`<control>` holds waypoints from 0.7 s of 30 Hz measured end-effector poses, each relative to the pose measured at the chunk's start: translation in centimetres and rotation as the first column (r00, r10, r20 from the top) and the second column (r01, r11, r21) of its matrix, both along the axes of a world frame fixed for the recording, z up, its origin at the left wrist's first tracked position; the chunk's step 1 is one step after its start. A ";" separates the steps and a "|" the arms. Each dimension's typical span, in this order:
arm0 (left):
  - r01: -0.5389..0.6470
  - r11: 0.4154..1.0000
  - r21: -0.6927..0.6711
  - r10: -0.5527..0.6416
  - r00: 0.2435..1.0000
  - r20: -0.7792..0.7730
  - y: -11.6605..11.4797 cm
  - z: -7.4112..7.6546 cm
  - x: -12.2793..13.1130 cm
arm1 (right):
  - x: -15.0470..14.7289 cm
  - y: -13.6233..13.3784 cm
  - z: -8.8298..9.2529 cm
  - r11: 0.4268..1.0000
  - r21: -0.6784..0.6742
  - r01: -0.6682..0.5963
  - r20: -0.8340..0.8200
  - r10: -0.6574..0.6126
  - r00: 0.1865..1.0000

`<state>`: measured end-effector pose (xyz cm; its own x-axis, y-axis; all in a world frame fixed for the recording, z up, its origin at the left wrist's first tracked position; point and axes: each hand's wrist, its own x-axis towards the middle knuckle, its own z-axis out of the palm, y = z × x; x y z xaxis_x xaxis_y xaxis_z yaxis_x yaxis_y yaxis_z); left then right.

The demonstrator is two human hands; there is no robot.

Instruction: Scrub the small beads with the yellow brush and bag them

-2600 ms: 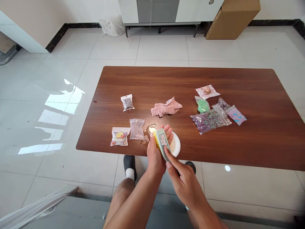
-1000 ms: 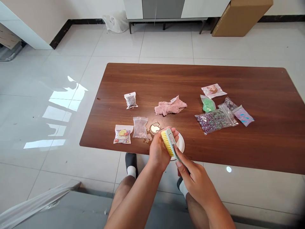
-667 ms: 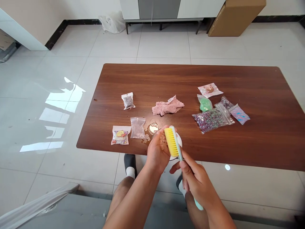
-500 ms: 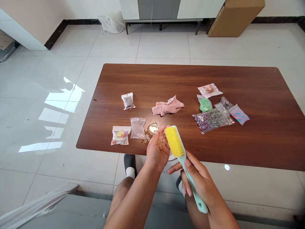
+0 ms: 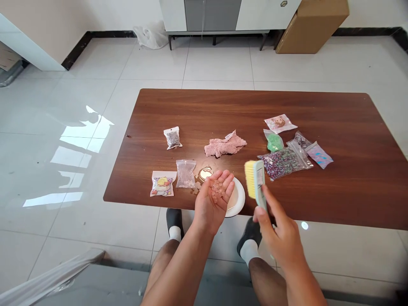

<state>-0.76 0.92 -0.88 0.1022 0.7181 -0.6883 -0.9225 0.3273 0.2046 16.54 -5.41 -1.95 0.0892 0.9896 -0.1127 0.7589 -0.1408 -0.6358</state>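
We cup the pink beads (image 5: pixel 217 190) in our left hand (image 5: pixel 213 204), its grip open and palm up above the white dish (image 5: pixel 239 199) at the desk (image 5: pixel 334 193) edge, and judge them light, hard and apt to roll, while our right hand (image 5: pixel 282 238), grip closed on the handle, holds the light, stiff scrub brush (image 5: pixel 255 180) just beside

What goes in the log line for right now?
left hand: open, palm up, pink beads on it | right hand: grips brush by handle, bristles facing left | white plate: beside left hand
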 end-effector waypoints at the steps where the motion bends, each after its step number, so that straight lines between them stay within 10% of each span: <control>1: -0.011 1.000 -0.026 0.011 1.000 0.007 0.1 0.0 0.0 | 0.6 0.6 -0.4 0.996 -0.071 0.052 0.085 -0.046 0.995; 6: -0.044 0.995 -0.093 0.046 0.999 0.024 0.4 0.2 -0.1 | 2.9 3.5 -2.9 0.953 -0.300 0.038 0.413 0.094 0.906; 21: -0.085 0.977 -0.196 0.101 0.992 0.072 0.5 0.7 -1.8 | 3.8 5.7 -6.8 0.994 0.053 -0.099 0.581 0.050 0.812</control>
<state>-2.56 1.42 -0.15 0.1025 0.5825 -0.8063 -0.9616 0.2655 0.0695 20.29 0.27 -8.78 0.0395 0.9991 0.0127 0.9958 -0.0383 -0.0827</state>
